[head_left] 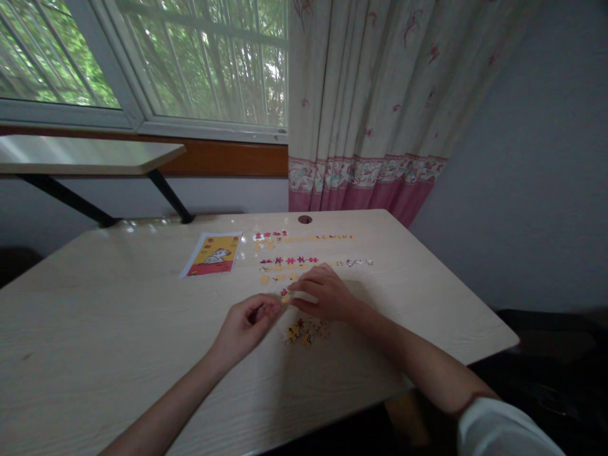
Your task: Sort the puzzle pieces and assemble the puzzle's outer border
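Observation:
Over the middle of the table, a small yellow and red jigsaw puzzle piece (285, 296) sits between the fingertips of both hands. My left hand (249, 323) is closed in a pinch at the piece's left side. From the right, my right hand (325, 294) curves over with thumb and fingers at its other edge. Below the hands lies a loose pile of puzzle pieces (306, 330), mostly yellow and pale. Rows of sorted pieces (291, 260), red, yellow and whitish, stretch out beyond, partly covered by my right hand.
A picture card (215, 254) showing a white animal on yellow and red lies left of the rows. The pale wooden table (142, 329) has a round hole (304, 220) at its back edge. A raised shelf (90, 155) stands at the back left, near the window and curtain (361, 126).

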The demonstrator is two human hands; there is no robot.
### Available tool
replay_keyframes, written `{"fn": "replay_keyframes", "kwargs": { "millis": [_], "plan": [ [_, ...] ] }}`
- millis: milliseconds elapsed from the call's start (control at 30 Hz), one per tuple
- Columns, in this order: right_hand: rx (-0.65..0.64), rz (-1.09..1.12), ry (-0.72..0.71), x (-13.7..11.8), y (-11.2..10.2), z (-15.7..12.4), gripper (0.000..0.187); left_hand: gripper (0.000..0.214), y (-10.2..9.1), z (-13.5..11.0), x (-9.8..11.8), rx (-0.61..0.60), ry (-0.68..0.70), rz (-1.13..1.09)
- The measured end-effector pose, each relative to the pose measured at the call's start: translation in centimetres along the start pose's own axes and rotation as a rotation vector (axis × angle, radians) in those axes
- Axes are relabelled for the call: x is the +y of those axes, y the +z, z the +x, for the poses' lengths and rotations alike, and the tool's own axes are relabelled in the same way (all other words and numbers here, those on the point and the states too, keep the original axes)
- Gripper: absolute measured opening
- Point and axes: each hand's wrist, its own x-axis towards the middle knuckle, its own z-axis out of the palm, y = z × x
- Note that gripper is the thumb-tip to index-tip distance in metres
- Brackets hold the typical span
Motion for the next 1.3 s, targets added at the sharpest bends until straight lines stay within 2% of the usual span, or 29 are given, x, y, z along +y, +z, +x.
{"fn": "replay_keyframes", "kwargs": {
  "millis": [333,467,700,933,1033,1300],
  "plan": [
    [0.172,-0.136,0.186,5.5,-2.9,-1.4,0.02,0.022,-0.5,-0.5,-0.6,-0.167,0.231,0.35],
    [0.167,-0.154,0.21,5.6,-3.1,-1.6,0.02,0.02,-0.6,-0.6,-0.7,-0.209,0.257,0.386],
    [0.212,-0.146,0.11,5.1,-3.1,-1.4,0.018,0.021,-0.6,-0.6,-0.7,-0.221,0.251,0.429],
    [0.139,-0.109,0.208,5.8,-2.7,-1.5,0.02,0.021,-0.6,-0.6,-0.7,-0.205,0.266,0.448],
    [0.067,-0.068,0.235,6.5,-2.0,-0.7,0.022,0.021,-0.6,-0.5,-0.6,-0.208,0.26,0.447],
    [-0.201,0.007,0.46,9.2,2.8,3.6,0.024,0.02,-0.7,-0.7,-0.5,-0.207,0.246,0.433]
  ]
}}
